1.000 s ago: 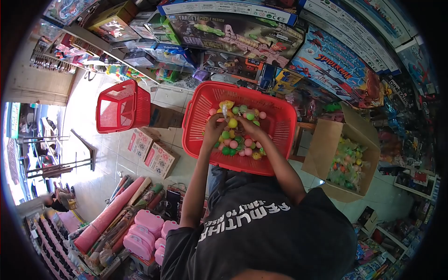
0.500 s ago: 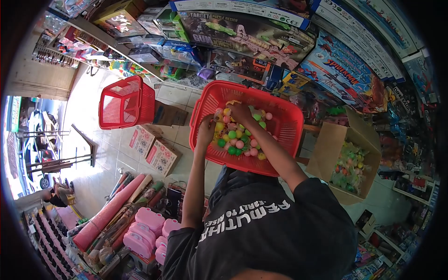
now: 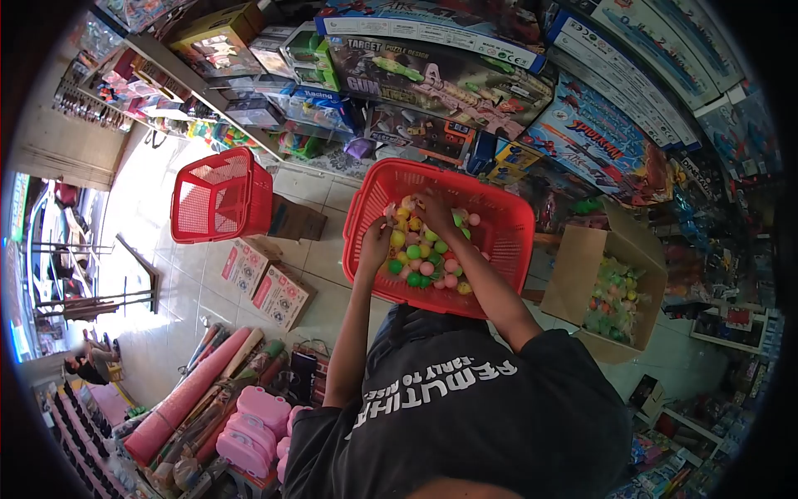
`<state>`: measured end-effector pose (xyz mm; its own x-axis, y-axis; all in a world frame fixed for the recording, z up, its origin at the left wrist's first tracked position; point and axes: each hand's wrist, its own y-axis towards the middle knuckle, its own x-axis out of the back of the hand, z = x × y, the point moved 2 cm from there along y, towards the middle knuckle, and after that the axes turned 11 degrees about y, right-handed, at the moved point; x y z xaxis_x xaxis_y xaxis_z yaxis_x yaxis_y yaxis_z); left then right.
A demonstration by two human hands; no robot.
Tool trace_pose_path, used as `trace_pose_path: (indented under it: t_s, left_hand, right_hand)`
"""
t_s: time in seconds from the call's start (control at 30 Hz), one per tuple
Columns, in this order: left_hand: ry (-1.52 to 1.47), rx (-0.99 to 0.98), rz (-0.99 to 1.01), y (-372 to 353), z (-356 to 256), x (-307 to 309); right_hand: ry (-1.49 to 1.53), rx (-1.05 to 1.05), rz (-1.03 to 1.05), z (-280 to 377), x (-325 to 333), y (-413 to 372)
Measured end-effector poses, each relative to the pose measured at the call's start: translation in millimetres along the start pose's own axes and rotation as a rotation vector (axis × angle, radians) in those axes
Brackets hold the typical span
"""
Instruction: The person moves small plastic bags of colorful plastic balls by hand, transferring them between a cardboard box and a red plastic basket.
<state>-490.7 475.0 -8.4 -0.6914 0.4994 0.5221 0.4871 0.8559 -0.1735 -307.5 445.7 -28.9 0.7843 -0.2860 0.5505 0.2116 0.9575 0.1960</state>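
A red plastic basket point(image 3: 505, 241) is in front of my body, with many small balls point(image 3: 426, 254) in green, yellow and pink inside it. Some of the balls seem wrapped in clear plastic. At the basket's left part, my left hand point(image 3: 376, 241) has its fingers bent together by a pale pinkish bit. My right hand point(image 3: 435, 214) reaches over the balls, fingers curled in beside yellow and pale pink ones near the far side. Both hands are closed and close to each other; what exactly is between their fingers is too small to make out.
A second red basket point(image 3: 264, 200) stands to the left, near printed cartons point(image 3: 283, 297). An open cardboard box point(image 3: 573, 274) on the right holds bagged coloured balls. Toy boxes point(image 3: 440, 79) line the shelf ahead. Rolled sheets point(image 3: 187, 395) and pink cases point(image 3: 249, 432) lie lower left.
My right hand has drawn slightly down and its fingers have shifted among the balls. My left hand stays at the basket's left part. The whole view has moved a little.
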Motion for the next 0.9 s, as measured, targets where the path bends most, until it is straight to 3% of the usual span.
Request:
trace_pose_path:
  t_s: [0.07, 0.3, 0.57, 0.63, 0.67, 0.83, 0.9]
  left_hand:
    - [-0.165, -0.021, -0.036, -3.0, -9.6, 3.1]
    - [-0.411, 0.021, 0.005, -9.6, -24.2, 3.2]
    - [-0.538, 0.016, 0.362, -31.3, -77.7, -11.2]
    - [-0.604, 0.045, 0.468, -40.1, -95.5, -14.1]
    - [-0.646, 0.038, 0.472, -43.8, -99.8, -19.5]
    - [-0.521, -0.108, 0.737, -62.9, -127.1, -41.0]
    - [-0.537, -0.032, 0.853, -70.1, -125.7, -60.6]
  right_hand:
    - [0.020, 0.068, -0.049, 3.8, 10.7, -1.5]
    - [0.325, -0.203, -0.066, 64.1, 65.4, -31.4]
    - [0.627, -0.301, -0.282, 88.8, 91.9, -88.7]
    - [0.498, -0.116, -0.413, 105.5, 103.5, -101.5]
    - [0.490, -0.127, -0.443, 109.2, 108.4, -109.7]
    - [0.486, -0.238, -0.373, 122.3, 132.9, -152.4]
    - [0.509, -0.243, -0.377, 129.5, 143.6, -166.0]
